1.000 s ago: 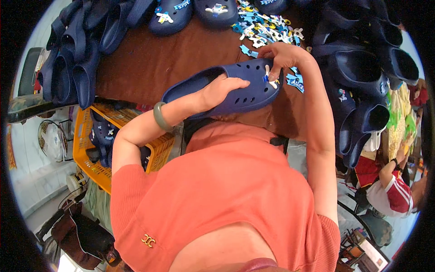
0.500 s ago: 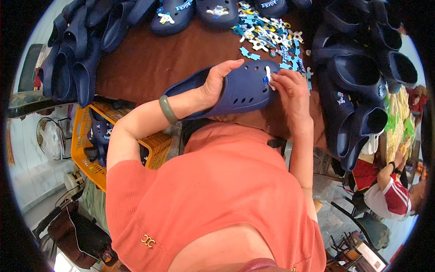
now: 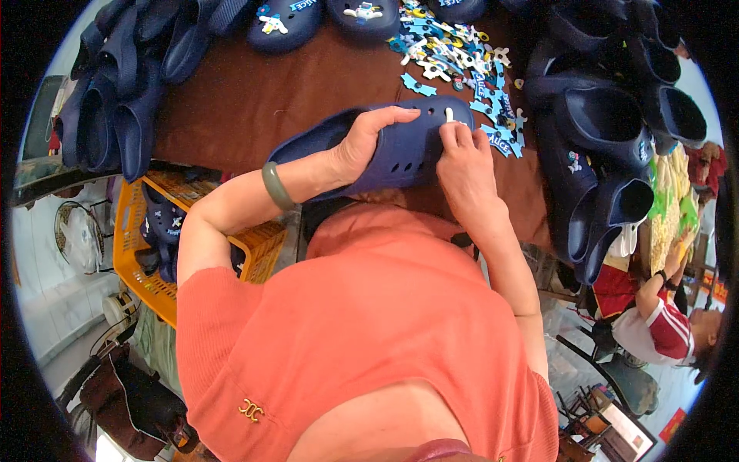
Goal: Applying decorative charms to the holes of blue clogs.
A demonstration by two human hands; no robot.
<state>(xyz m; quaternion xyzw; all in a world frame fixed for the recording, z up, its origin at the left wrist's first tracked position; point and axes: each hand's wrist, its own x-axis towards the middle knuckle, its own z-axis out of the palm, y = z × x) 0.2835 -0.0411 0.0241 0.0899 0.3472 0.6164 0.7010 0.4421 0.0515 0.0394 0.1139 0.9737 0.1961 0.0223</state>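
My left hand [image 3: 368, 138] grips a navy blue perforated clog [image 3: 412, 150], held sideways above the brown table [image 3: 246, 100]. A green bangle [image 3: 275, 185] circles that wrist. My right hand [image 3: 462, 158] rests against the clog's toe end, its fingertips pinching a small white charm [image 3: 449, 115] against the upper. A heap of small blue and white shoe charms [image 3: 462, 50] lies on the table just beyond the clog.
Navy clogs are stacked in rows at the left [image 3: 115, 92] and right [image 3: 608, 146]; two decorated clogs [image 3: 323, 15] lie at the far edge. An orange crate [image 3: 165, 231] with clogs stands lower left. Another person in red and white [image 3: 654, 316] sits at the right.
My right hand came back from the charm heap to the clog's toe with a white charm. The clog has been drawn closer to my body.
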